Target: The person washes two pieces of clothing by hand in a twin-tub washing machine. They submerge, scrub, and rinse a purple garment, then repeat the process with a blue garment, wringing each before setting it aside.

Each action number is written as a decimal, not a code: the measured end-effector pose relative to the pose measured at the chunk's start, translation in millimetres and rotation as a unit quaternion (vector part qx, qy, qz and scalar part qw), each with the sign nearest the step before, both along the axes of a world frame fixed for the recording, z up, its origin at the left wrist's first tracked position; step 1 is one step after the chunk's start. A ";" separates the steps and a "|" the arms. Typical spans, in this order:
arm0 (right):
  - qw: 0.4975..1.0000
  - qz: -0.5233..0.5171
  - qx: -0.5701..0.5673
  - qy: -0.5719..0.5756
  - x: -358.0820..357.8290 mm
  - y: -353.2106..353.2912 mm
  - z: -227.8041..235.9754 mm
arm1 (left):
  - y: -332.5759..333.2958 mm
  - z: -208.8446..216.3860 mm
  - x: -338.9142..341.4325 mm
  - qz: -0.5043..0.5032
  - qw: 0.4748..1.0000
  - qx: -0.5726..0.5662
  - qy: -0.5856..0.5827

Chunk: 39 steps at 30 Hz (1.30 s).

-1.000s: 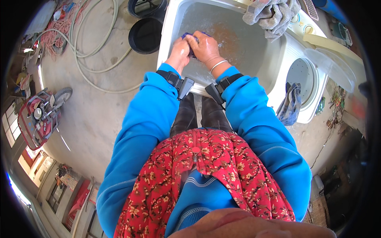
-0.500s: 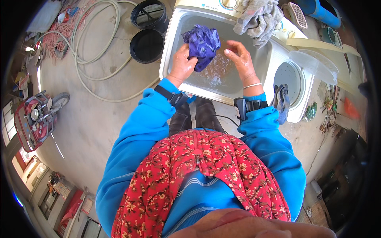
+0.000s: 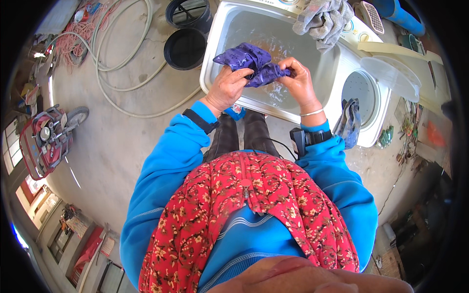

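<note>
From where I stand: purple cloth [image 3: 249, 56] is up over the left part of the wash tub [image 3: 323, 78], clear of the water [image 3: 278, 92], bunched and folded, one narrow end drawn out to the right. Left hand [image 3: 227, 89]: fingers curled closed on the cloth's near edge. Right hand [image 3: 299, 82]: thumb and fingers pinched together on that narrow end.

Progress: cloth is wet and out of the water, which is cloudy with a brownish patch. Not yet done: cloth neither spread flat nor set down. I judge the handling of this piece as partway; cannot tell how clean it is.

Other pieces: grey towel [image 3: 325, 22] lies over the tub's far right corner; dark blue garment [image 3: 348, 124] hangs over the near left rim of the spin tub [image 3: 359, 90]; neither is in hand
</note>
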State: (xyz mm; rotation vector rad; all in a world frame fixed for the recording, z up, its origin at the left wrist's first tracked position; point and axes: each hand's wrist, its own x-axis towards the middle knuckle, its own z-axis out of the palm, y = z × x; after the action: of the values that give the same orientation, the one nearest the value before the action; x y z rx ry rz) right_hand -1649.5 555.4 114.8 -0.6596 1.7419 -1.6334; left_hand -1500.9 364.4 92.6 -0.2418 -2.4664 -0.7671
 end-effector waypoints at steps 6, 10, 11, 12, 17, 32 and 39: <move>0.994 -0.008 -0.091 -0.056 6.8 9.3 -3.7 | 1.6 13.2 4.8 -0.029 0.998 -0.050 0.029; 0.931 -0.107 -0.228 -0.266 -7.1 6.3 -6.7 | -1.0 20.7 5.1 -0.024 0.995 -0.084 -0.039; 0.923 -0.130 -0.229 -0.282 -10.9 5.9 -6.6 | -3.6 21.9 5.8 -0.021 0.995 -0.082 -0.045; 0.914 -0.169 -0.221 -0.295 -15.1 6.1 -5.9 | -4.9 22.4 6.2 -0.023 0.995 -0.085 -0.040; 0.924 -0.144 -0.197 -0.294 -18.8 5.1 0.0 | -5.9 23.8 7.7 -0.042 0.995 -0.091 -0.021; 0.959 0.034 0.052 -0.276 10.0 -24.2 -25.9 | 22.1 12.4 3.6 -0.242 0.958 -0.148 -0.038; 0.953 -0.074 -0.010 -0.293 18.3 -12.9 -45.6 | 25.8 4.1 11.4 -0.215 0.966 -0.122 -0.082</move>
State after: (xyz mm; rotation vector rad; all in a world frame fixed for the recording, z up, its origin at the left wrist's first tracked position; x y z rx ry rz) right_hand -1631.2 542.5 69.1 -0.0279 1.3562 -1.7216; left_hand -1489.5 390.2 96.7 -0.8583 -2.7017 -0.6711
